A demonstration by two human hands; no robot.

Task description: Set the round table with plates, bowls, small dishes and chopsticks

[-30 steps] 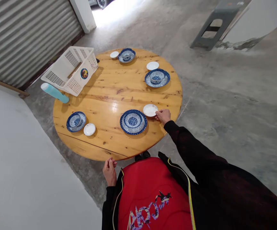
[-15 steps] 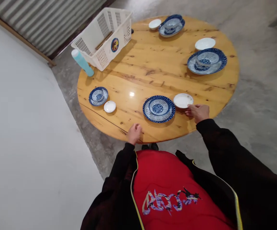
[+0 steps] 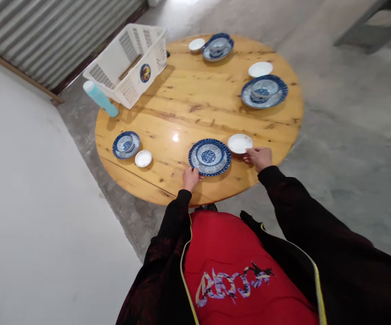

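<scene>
A blue-and-white plate (image 3: 194, 165) lies near the front of the table with a patterned bowl (image 3: 209, 156) resting on it. My left hand (image 3: 190, 178) is closed on the plate's near left rim. Just right of the plate is a small white dish (image 3: 239, 143), standing on the wood. At its lower right edge my right hand (image 3: 260, 158) pinches the rim, thumb and fingertips together. The undersides of both pieces are hidden.
On the round wooden table (image 3: 168, 180) are further settings: a left plate (image 3: 116, 149), a right plate (image 3: 275, 101) and a far plate (image 3: 227, 52), each with a bowl and white dish. A white basket (image 3: 155, 63) and a blue bottle (image 3: 102, 100) stand at the left.
My left hand has moved up and right to the plate's rim from the bare wood. My right hand stays at the white dish. The whole view has shifted, moving the table leftward.
</scene>
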